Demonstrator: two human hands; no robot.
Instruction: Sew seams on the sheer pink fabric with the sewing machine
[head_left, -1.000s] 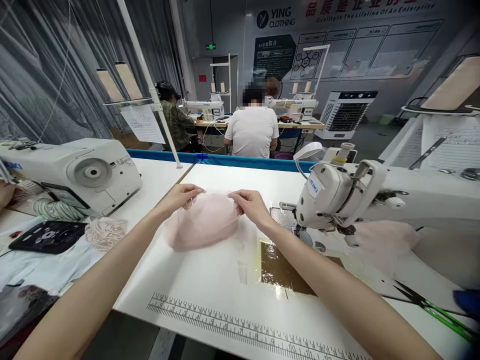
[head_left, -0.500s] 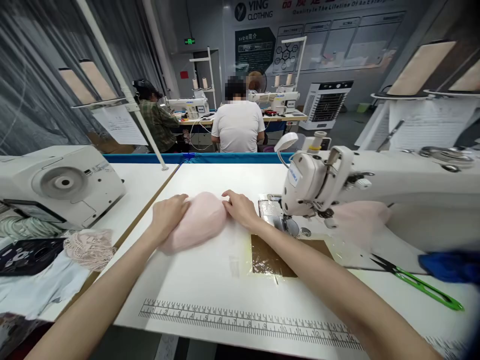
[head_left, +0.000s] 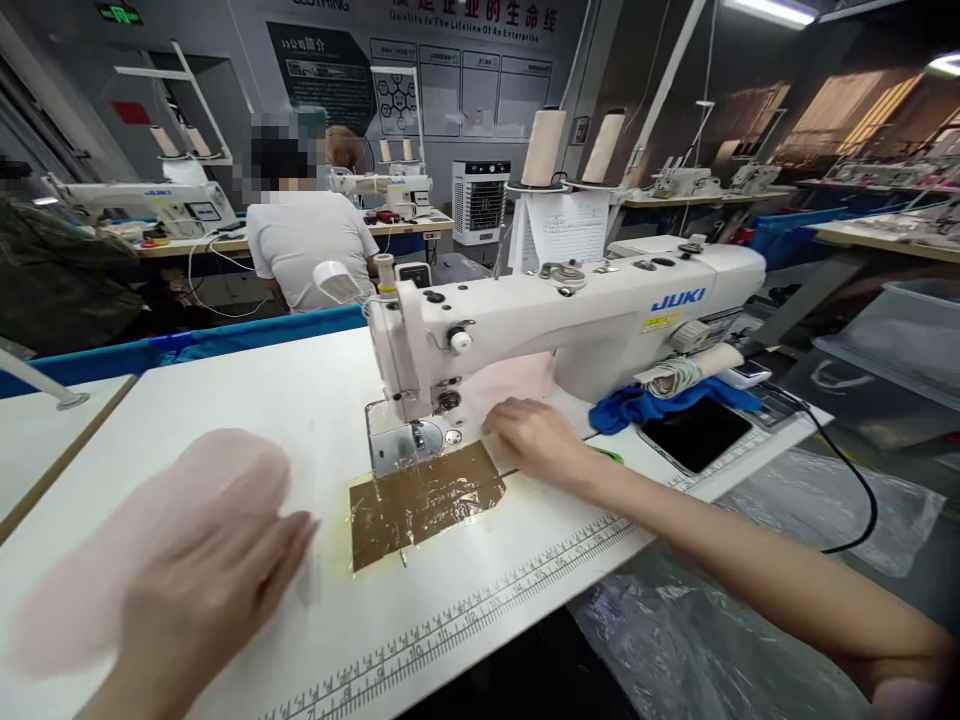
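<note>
A pale pink, rounded piece of soft fabric (head_left: 232,470) lies on the white table at the left. My left hand (head_left: 202,590), blurred, rests over its near side with the fingers stretched out. More pale pink fabric (head_left: 521,378) lies under the arm of the sewing machine (head_left: 585,310). Bent and held together, the fingers of my right hand (head_left: 536,435) close on the near edge of this fabric; the fingertips are partly hidden. Just past my right wrist shows a bit of the scissors' green handle (head_left: 609,455); the rest is mostly covered by the hand.
Brown patch (head_left: 427,505) under clear film lies before the needle plate. A printed ruler (head_left: 450,640) follows the table's front edge. Blue cloth (head_left: 660,405) and a dark phone-like slab (head_left: 697,435) lie at right. A person in a white shirt (head_left: 311,240) sits ahead.
The view has swung right. My right hand has left the rounded pink piece and moved to the fabric under the machine arm. My left hand stays at the rounded piece.
</note>
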